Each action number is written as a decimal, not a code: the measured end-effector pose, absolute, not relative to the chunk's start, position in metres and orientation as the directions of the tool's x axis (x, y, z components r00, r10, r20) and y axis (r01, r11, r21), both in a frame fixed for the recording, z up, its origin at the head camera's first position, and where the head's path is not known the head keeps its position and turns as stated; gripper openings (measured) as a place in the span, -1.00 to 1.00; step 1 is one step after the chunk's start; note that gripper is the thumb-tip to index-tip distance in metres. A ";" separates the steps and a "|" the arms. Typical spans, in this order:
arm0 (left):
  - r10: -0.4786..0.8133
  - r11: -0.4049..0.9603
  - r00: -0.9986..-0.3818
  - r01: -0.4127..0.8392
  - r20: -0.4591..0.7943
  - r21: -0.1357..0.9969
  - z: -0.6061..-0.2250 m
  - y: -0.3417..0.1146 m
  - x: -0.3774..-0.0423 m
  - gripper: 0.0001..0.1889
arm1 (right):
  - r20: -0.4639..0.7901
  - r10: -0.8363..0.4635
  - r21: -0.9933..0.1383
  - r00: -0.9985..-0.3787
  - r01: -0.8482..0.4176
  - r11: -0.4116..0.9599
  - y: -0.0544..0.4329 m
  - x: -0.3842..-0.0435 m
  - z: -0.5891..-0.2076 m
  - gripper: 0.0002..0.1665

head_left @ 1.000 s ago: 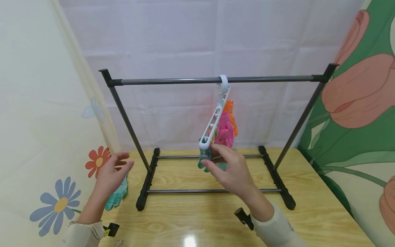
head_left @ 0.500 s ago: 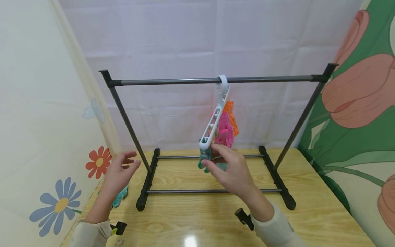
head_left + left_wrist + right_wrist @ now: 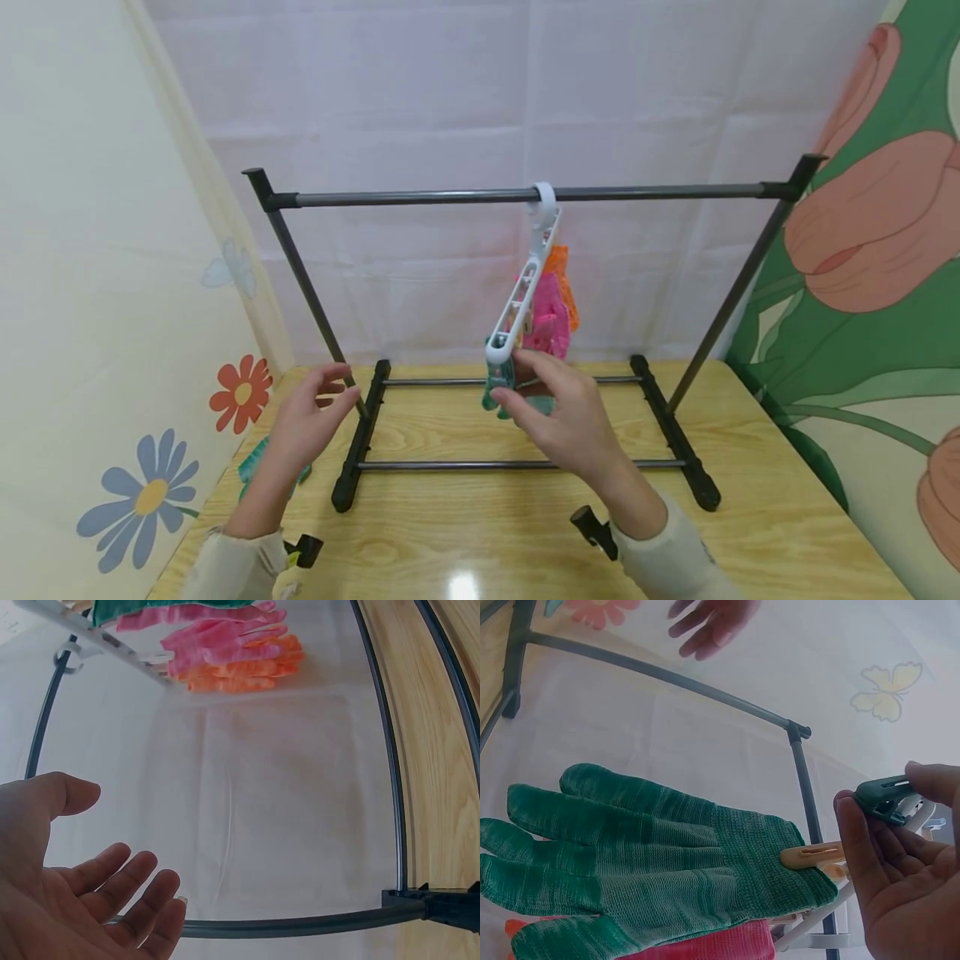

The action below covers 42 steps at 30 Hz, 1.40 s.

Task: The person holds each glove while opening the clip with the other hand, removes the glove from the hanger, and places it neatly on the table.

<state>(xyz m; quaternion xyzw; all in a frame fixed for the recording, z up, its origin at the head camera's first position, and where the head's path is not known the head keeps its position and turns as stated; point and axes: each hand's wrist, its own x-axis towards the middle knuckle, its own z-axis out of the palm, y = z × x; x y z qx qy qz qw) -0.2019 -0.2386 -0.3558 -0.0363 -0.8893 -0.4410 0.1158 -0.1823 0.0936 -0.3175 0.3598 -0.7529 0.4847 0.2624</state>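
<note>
A white multi-hole hanger [image 3: 498, 351] hangs by its hook from the rack's top bar. My right hand [image 3: 566, 408] is at its near end, pinching a dark green clothespin [image 3: 877, 796] between thumb and index finger. Beside that, a beige clothespin [image 3: 810, 856] grips the cuff of a green knitted glove [image 3: 667, 851]. Farther along the hanger are a pink glove [image 3: 551, 321] and an orange glove [image 3: 559, 271]. My left hand [image 3: 309, 417] is in the air near the rack's left leg, fingers loosely bent, holding nothing.
The dark metal rack [image 3: 420, 198] stands on a wooden table [image 3: 420, 533]. Another teal-green glove [image 3: 255, 460] lies at the table's left, partly behind my left forearm. Floral cloths [image 3: 877, 250] flank the sides, with a white cloth behind.
My left hand has moved right, toward the rack's left leg, uncovering more of the glove on the table. The right hand has stayed at the hanger's end with the clothespin.
</note>
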 end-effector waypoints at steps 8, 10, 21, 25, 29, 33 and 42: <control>-0.048 0.602 -0.971 0.161 0.236 0.782 -0.358 -0.230 -0.205 -0.48 | 0.748 -0.280 -0.541 -0.602 -0.797 0.267 0.094 -0.183 -0.317 -0.58; -0.050 0.597 -0.969 0.164 0.241 0.785 -0.358 -0.228 -0.206 -0.49 | 0.746 -0.279 -0.544 -0.605 -0.795 0.268 0.094 -0.182 -0.317 -0.58; -0.042 0.583 -0.970 0.171 0.239 0.794 -0.358 -0.215 -0.208 -0.49 | 0.748 -0.279 -0.540 -0.603 -0.796 0.272 0.095 -0.184 -0.318 -0.58; -0.041 0.568 -0.971 0.171 0.236 0.805 -0.357 -0.211 -0.209 -0.51 | 0.754 -0.277 -0.535 -0.596 -0.801 0.268 0.094 -0.184 -0.319 -0.58; -0.036 0.566 -0.971 0.174 0.235 0.806 -0.356 -0.207 -0.210 -0.52 | 0.754 -0.277 -0.535 -0.595 -0.802 0.266 0.094 -0.185 -0.319 -0.58; -0.023 0.557 -0.970 0.188 0.241 0.809 -0.356 -0.203 -0.210 -0.52 | 0.752 -0.278 -0.538 -0.598 -0.800 0.266 0.094 -0.184 -0.319 -0.58; 0.021 0.540 -0.954 0.264 0.300 0.799 -0.355 -0.192 -0.211 -0.54 | 0.746 -0.280 -0.543 -0.604 -0.795 0.269 0.094 -0.184 -0.319 -0.58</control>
